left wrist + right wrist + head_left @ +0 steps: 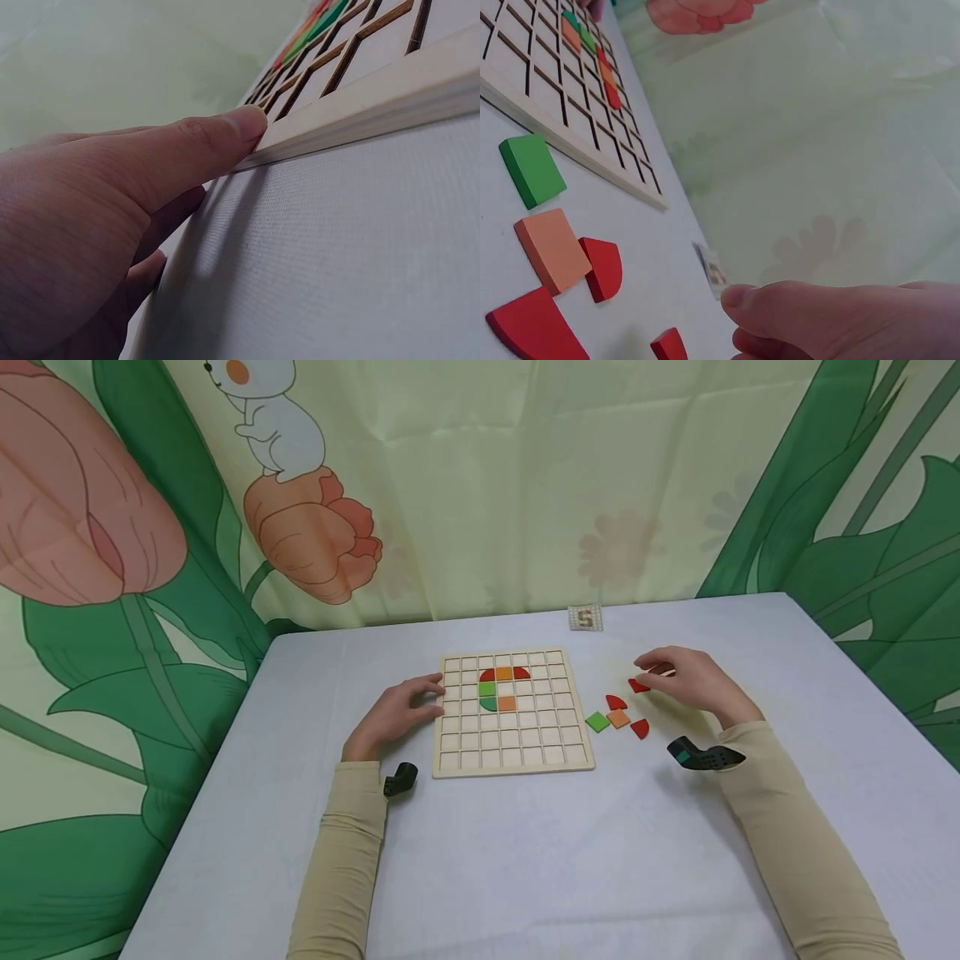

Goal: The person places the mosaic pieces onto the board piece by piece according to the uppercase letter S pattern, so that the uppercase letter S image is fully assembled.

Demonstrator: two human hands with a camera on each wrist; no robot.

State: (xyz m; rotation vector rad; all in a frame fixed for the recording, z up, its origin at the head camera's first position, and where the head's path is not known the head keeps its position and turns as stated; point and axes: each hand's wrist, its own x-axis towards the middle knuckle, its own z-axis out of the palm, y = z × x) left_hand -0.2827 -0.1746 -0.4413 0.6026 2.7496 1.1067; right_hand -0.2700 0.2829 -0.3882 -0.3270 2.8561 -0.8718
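Observation:
A wooden grid board (512,760) lies flat with several coloured pieces set in its upper cells: red quarter-rounds (522,673), orange squares (506,703), a green square (487,689) and a teal quarter-round (489,703). My left hand (397,714) rests at the board's left edge, thumb against the frame in the left wrist view. To the right of the board, my right hand (693,681) hovers by a red piece (638,685), its fingers loosely bent. In the right wrist view that red piece (669,345) lies on the table apart from the thumb.
Between board and right hand lie a loose green square (597,722), an orange square (618,718) and red quarter-rounds (640,728). A small patterned card (585,617) is at the far edge of the white-covered table (525,860). Behind hangs a printed curtain (480,485).

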